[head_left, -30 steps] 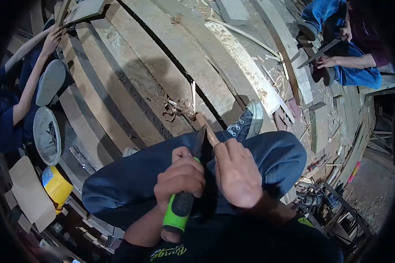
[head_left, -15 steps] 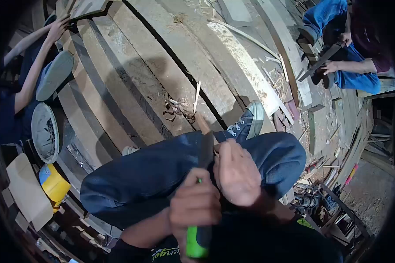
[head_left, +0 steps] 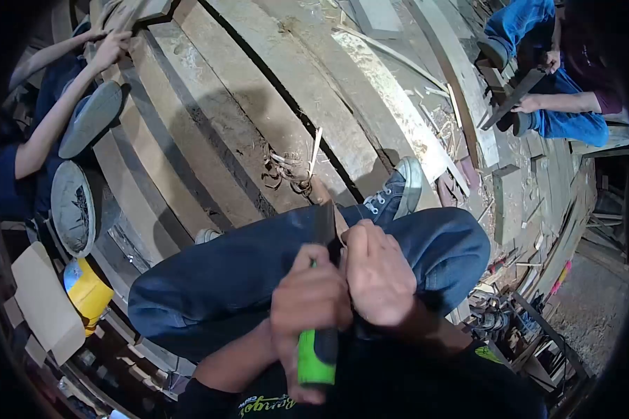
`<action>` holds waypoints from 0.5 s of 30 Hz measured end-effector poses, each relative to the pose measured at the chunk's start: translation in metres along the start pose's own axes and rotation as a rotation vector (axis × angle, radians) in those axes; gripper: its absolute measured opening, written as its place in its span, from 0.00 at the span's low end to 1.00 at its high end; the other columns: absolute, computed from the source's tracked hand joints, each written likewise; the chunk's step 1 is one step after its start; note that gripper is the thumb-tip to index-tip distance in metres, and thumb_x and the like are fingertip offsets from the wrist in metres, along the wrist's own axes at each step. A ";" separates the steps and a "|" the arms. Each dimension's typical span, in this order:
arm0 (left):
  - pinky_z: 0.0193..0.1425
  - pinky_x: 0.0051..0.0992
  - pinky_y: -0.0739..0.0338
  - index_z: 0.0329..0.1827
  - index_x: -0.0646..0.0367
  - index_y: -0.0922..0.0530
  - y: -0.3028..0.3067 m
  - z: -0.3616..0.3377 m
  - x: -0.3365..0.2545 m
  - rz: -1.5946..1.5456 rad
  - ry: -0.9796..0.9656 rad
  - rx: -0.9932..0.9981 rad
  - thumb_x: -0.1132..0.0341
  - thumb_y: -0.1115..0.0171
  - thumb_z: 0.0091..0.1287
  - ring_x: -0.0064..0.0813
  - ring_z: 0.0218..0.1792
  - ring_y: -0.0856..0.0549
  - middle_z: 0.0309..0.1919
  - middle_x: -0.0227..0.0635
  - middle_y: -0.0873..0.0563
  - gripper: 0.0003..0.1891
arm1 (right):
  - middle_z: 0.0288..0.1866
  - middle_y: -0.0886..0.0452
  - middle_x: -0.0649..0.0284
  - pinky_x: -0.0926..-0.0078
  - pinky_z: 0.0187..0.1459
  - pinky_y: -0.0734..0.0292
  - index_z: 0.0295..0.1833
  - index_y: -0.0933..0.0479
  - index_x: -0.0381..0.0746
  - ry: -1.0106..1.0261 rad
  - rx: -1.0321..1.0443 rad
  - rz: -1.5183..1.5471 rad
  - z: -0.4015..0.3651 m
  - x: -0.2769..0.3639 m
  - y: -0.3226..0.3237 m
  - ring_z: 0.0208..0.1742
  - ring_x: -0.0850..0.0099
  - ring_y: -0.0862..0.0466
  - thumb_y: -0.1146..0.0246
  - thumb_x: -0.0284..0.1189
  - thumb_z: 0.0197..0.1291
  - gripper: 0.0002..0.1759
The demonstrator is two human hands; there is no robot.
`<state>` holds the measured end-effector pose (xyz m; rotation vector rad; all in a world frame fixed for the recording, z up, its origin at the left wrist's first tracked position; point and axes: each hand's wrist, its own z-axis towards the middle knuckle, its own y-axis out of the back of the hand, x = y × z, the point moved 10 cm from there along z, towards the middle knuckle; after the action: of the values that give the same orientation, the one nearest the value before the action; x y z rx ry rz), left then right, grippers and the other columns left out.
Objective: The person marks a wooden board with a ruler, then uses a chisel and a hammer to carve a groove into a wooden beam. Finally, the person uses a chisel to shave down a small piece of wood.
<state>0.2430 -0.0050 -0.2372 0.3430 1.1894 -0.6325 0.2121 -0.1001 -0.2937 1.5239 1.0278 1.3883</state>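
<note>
My left hand (head_left: pixel 310 297) is wrapped around the green and black handle of a knife (head_left: pixel 317 359), slightly blurred by motion. Its dark, broad blade (head_left: pixel 324 227) points away from me, over my lap. Right beside it, my right hand (head_left: pixel 379 276) is closed on a narrow piece of wood (head_left: pixel 319 190), whose far end shows past the blade tip. The stretch under my fingers is hidden. Curled wood shavings (head_left: pixel 284 172) lie on the planks just beyond the wood's tip.
Long planks (head_left: pixel 258 115) with dark gaps form the floor. At left sit a person's hand (head_left: pixel 112 50), a pale round container (head_left: pixel 63 209) and a yellow container (head_left: pixel 89 293). At right, another person holds a long dark blade (head_left: pixel 514 99). Scrap and tools (head_left: pixel 500 314) lie nearby.
My left hand and the knife have shifted slightly toward the left, while my right hand stays nearly in place. The person at left has moved a hand a little to the right.
</note>
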 end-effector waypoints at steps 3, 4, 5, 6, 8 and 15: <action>0.48 0.40 0.30 0.18 0.55 0.24 -0.008 -0.011 -0.005 -0.032 -0.072 0.071 0.64 0.35 0.60 0.33 0.28 0.17 0.21 0.32 0.20 0.13 | 0.36 0.28 0.62 0.69 0.43 0.27 0.39 0.31 0.41 -0.002 -0.038 -0.055 -0.002 0.000 -0.002 0.38 0.66 0.22 0.42 0.24 0.59 0.05; 0.45 0.40 0.28 0.19 0.56 0.23 0.000 -0.008 0.016 0.065 -0.029 0.032 0.64 0.33 0.56 0.33 0.28 0.16 0.22 0.32 0.18 0.11 | 0.36 0.28 0.62 0.69 0.43 0.27 0.39 0.31 0.41 -0.010 -0.025 -0.055 -0.006 0.000 -0.003 0.38 0.66 0.22 0.42 0.24 0.59 0.05; 0.45 0.40 0.28 0.20 0.57 0.23 -0.001 -0.004 0.016 0.051 -0.014 0.028 0.65 0.33 0.54 0.33 0.28 0.16 0.22 0.32 0.18 0.09 | 0.36 0.28 0.62 0.69 0.43 0.27 0.40 0.31 0.41 -0.011 -0.002 -0.042 -0.005 0.000 -0.003 0.39 0.65 0.22 0.42 0.24 0.59 0.05; 0.44 0.40 0.27 0.21 0.58 0.22 -0.001 0.000 0.015 0.045 -0.009 0.027 0.66 0.33 0.52 0.33 0.28 0.16 0.22 0.32 0.19 0.08 | 0.37 0.28 0.62 0.69 0.43 0.27 0.40 0.30 0.41 -0.009 0.007 -0.029 -0.001 -0.001 -0.003 0.39 0.65 0.22 0.42 0.24 0.59 0.05; 0.45 0.40 0.28 0.22 0.58 0.23 -0.007 -0.009 0.004 0.029 -0.058 0.016 0.58 0.32 0.54 0.34 0.28 0.16 0.22 0.32 0.19 0.14 | 0.36 0.28 0.61 0.69 0.43 0.27 0.39 0.30 0.42 0.035 0.055 -0.017 0.001 0.002 -0.004 0.38 0.65 0.22 0.42 0.25 0.58 0.05; 0.44 0.39 0.37 0.28 0.58 0.22 -0.004 -0.003 0.027 -0.008 -0.059 0.030 0.21 0.38 0.48 0.36 0.26 0.22 0.24 0.33 0.23 0.40 | 0.39 0.27 0.59 0.67 0.45 0.27 0.45 0.29 0.39 0.058 0.120 0.009 -0.002 0.004 -0.006 0.42 0.64 0.22 0.41 0.27 0.57 0.10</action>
<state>0.2448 -0.0136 -0.2628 0.3429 1.1267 -0.6630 0.2099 -0.0944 -0.2983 1.5843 1.1593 1.4057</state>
